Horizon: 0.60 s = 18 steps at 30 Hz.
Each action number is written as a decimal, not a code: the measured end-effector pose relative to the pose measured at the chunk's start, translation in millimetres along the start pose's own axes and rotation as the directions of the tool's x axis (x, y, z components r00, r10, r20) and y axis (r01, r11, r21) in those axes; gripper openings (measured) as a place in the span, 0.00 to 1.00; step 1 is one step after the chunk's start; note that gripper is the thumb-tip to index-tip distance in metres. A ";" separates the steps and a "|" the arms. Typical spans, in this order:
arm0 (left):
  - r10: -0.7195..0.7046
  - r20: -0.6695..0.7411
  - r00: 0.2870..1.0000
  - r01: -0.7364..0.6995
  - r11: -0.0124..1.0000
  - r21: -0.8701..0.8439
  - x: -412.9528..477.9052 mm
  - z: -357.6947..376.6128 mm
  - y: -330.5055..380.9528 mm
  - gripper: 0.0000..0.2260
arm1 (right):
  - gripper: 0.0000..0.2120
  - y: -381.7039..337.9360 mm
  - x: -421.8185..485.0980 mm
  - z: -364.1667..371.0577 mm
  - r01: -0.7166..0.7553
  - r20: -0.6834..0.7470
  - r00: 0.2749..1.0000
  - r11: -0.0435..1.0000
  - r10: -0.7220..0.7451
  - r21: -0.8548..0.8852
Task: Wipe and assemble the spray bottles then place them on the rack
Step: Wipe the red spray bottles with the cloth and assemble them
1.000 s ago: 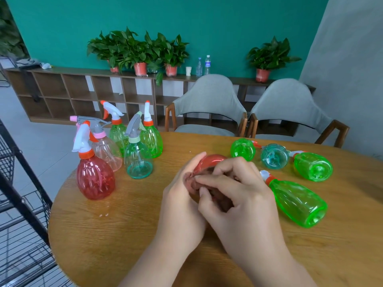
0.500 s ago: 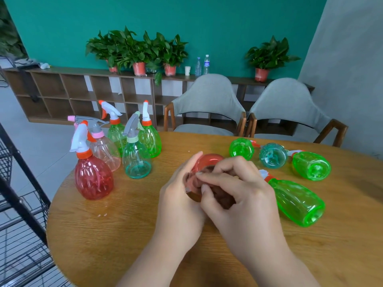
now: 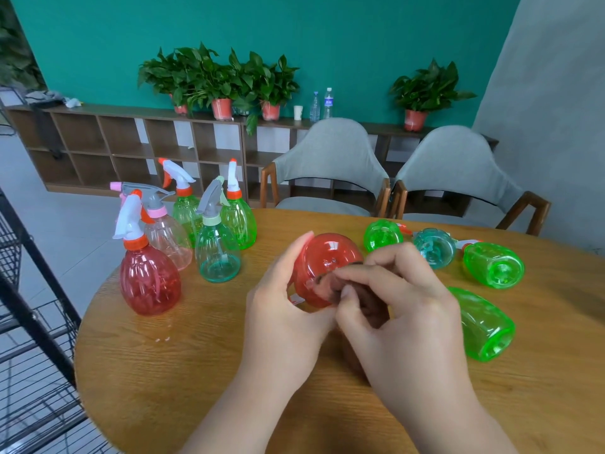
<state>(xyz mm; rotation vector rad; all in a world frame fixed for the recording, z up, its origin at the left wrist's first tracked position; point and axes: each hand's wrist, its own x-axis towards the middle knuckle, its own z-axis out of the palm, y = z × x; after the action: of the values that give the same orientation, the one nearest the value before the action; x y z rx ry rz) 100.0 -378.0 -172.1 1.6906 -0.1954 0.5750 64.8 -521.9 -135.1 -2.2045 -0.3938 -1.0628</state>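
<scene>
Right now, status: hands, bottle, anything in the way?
Left hand holds red bottle tipped, base showing. Right hand pinches dark cloth against it. Green bottle lies close beside right hand.

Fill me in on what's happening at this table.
A person's left hand holds a red bottle on its side at the table while the right hand pinches what looks like a small cloth against it, wiping. Five capped bottles stand at the left; four tipped bottles lie at the right.
</scene>
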 end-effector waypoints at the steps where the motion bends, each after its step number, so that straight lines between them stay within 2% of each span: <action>1: 0.012 0.002 1.000 -0.012 1.000 0.010 -0.5 -0.4 0.0 0.36 | 0.09 -2.8 -0.9 1.6 0.016 0.020 1.000 1.000 -0.016 -0.006; 8: 0.145 -0.006 0.989 -0.143 0.977 0.156 -1.6 -5.1 -2.1 0.40 | 0.10 8.6 8.0 -8.5 -0.060 0.038 0.997 0.998 0.061 -0.017; 14: 0.218 0.085 0.972 -0.231 0.950 0.208 -4.0 -2.1 -2.3 0.40 | 0.10 10.8 5.7 -6.9 -0.039 -0.059 0.998 0.993 0.032 -0.112; 18: 0.212 0.083 0.974 -0.226 0.951 0.213 -3.7 -1.2 -6.6 0.40 | 0.09 6.9 2.8 -1.3 0.005 -0.011 1.000 0.993 -0.007 -0.120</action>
<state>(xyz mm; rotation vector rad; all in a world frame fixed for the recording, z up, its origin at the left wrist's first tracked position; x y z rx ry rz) 99.5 -376.2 -179.5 1.9183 -0.3776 0.7340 69.3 -527.9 -135.2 -2.3027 -0.3398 -1.1282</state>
